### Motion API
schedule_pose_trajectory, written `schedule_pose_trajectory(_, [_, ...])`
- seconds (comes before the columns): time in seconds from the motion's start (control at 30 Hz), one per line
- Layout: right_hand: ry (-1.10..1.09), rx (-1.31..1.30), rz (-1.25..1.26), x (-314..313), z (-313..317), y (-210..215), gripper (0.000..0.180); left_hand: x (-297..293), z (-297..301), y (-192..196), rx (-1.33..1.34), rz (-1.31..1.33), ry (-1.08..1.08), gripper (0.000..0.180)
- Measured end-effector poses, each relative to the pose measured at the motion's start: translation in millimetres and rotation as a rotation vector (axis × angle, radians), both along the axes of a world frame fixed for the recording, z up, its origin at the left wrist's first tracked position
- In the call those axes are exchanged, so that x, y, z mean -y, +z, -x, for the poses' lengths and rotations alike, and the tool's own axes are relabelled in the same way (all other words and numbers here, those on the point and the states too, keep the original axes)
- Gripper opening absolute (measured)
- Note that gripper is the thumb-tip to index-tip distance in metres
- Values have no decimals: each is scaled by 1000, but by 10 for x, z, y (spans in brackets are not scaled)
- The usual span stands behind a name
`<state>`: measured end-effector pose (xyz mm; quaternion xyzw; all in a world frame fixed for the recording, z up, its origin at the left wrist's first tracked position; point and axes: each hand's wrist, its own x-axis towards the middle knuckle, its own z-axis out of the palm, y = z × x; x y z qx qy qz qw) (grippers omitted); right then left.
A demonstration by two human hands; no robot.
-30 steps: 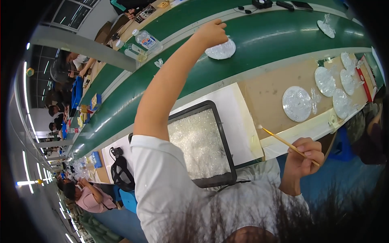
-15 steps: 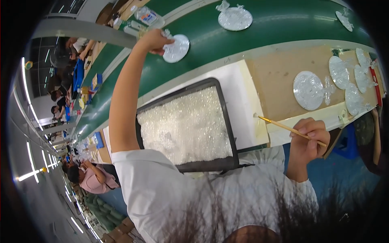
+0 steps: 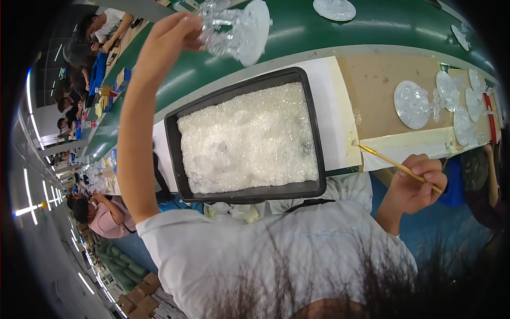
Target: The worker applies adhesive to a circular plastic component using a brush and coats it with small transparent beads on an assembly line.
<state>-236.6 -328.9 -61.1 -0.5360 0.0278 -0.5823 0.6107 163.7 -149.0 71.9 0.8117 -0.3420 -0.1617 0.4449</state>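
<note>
My left hand (image 3: 172, 38) is closed on a clear ornament with a round disc base (image 3: 254, 33), tilted so that the disc stands on edge above the green belt. The ornament's clear upper part is near my fingers, and its exact shape is hard to make out. My right hand (image 3: 417, 183) pinches a thin wooden paintbrush (image 3: 394, 164), its tip pointing left over the edge of the work surface. Between my arms sits a black tray (image 3: 321, 159) filled with sparkling whitish granules (image 3: 249, 138), away from both hands.
Several similar clear ornaments (image 3: 412, 105) lie on a brown board (image 3: 372, 80) at the right, beside a red tool (image 3: 489, 119). More discs (image 3: 334, 8) rest on the green belt (image 3: 297, 37). Co-workers (image 3: 109, 215) sit along the line at the left.
My left hand has lifted the ornament off the green belt and tilted it. The right hand and brush have shifted slightly to the right. My view of the tray has widened.
</note>
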Motion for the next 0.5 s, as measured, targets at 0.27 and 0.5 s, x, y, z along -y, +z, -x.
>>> schedule_pose_trajectory(0.27, [53,33,104,100,-71,71,17,-585,1123,55,-235,-422,-371,24])
schedule_pose_trajectory(0.5, [142,71,99,-84,-154,170,17,-544,1247,-700,-522,-324,-376,22])
